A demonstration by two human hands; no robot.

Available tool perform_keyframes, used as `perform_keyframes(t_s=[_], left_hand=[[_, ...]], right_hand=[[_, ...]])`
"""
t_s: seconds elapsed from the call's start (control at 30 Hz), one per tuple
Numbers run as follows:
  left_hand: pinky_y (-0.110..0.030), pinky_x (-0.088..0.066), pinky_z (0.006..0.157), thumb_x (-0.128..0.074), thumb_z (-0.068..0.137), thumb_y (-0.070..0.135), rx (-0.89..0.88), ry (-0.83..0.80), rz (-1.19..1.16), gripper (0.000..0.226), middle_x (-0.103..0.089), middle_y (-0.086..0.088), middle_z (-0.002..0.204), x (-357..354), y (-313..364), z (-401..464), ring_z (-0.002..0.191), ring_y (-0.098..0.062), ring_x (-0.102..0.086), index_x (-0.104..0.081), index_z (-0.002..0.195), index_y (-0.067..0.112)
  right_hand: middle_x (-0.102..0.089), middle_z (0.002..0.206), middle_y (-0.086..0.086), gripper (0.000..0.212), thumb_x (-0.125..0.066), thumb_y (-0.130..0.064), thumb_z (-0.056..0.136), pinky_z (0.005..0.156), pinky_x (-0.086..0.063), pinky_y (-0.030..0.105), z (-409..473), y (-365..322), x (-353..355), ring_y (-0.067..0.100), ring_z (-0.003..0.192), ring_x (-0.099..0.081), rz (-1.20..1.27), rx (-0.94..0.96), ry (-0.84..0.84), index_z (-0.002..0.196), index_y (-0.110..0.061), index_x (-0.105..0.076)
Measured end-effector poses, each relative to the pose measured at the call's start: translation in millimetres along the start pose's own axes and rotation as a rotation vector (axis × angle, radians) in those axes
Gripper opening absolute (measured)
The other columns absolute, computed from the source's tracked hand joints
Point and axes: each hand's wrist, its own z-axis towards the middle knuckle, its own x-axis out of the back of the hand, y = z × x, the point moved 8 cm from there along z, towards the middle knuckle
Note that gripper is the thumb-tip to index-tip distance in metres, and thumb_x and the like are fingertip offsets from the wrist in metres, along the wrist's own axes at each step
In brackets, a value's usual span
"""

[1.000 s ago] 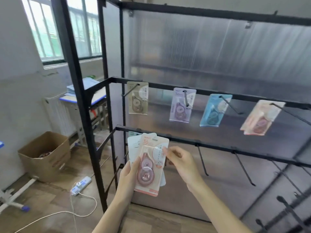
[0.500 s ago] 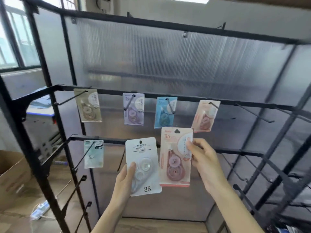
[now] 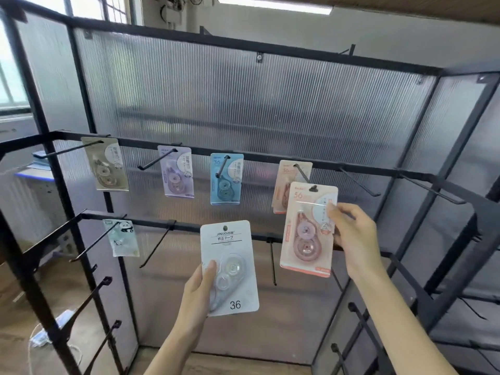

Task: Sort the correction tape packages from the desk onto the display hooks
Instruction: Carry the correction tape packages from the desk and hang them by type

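Note:
My right hand (image 3: 351,236) grips a pink correction tape package (image 3: 305,239) by its right edge, its hang hole at the tip of the hook (image 3: 302,171) that carries another pink package (image 3: 281,185). My left hand (image 3: 198,290) holds a white package (image 3: 230,269) marked 36, lower and to the left, below the second rail. On the upper rail hang a beige package (image 3: 107,165), a lilac package (image 3: 177,173) and a blue package (image 3: 226,180). A panda-print package (image 3: 121,238) hangs on the lower rail at left.
The black metal rack (image 3: 243,155) has a ribbed translucent back panel. Bare hooks (image 3: 359,182) jut out right of the pink ones and along the lower rail (image 3: 155,244). A power strip with a cable (image 3: 43,334) lies on the wooden floor at lower left.
My right hand carried the pink package up and right to the pink hook. My left hand kept the white package low. The view swung right and closer to the rack.

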Motion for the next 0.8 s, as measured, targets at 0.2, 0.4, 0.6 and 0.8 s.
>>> perform_keyframes(t_s=[0.2,0.4,0.6,0.8], left_hand=[[-0.035,-0.055,0.079,-0.047,0.101,0.033,0.010,0.027,0.004,0.027,-0.075,-0.001,0.105,-13.3,-2.9,-5.9,0.096,-0.017,-0.072,-0.067,0.110,0.016],[-0.042,-0.056,0.086,-0.047,0.101,0.037,0.005,-0.025,0.026,0.030,-0.074,-0.001,0.107,-24.8,3.9,0.9,0.100,-0.021,-0.071,-0.066,0.112,0.017],[-0.040,-0.058,0.081,-0.046,0.102,0.034,-0.007,-0.061,0.008,0.029,-0.075,-0.001,0.107,-34.2,13.2,11.7,0.099,-0.021,-0.071,-0.066,0.114,0.018],[-0.043,-0.056,0.085,-0.047,0.101,0.032,0.010,-0.096,0.014,0.027,-0.075,-0.001,0.106,-41.1,14.3,16.0,0.097,-0.021,-0.072,-0.067,0.111,0.018]], right_hand=[[-0.071,0.093,0.010,0.004,-0.064,-0.020,0.091,0.081,-0.056,0.044,30.1,16.5,-4.0,0.025,0.090,-0.069,-0.082,0.031,0.002,0.090,-0.017,-0.062],[-0.067,0.098,0.007,0.014,-0.063,-0.020,0.091,0.086,-0.054,0.042,79.7,28.4,-21.4,0.025,0.097,-0.065,-0.185,0.012,0.098,0.101,-0.010,-0.064],[-0.066,0.108,0.009,0.024,-0.060,-0.021,0.093,0.089,-0.054,0.043,109.8,33.6,-33.2,0.021,0.098,-0.061,-0.315,-0.035,0.157,0.110,-0.005,-0.064],[-0.066,0.095,0.012,0.032,-0.063,-0.030,0.092,0.084,-0.054,0.042,127.0,41.5,-40.4,0.027,0.094,-0.063,-0.374,-0.116,0.215,0.099,0.001,-0.066]])
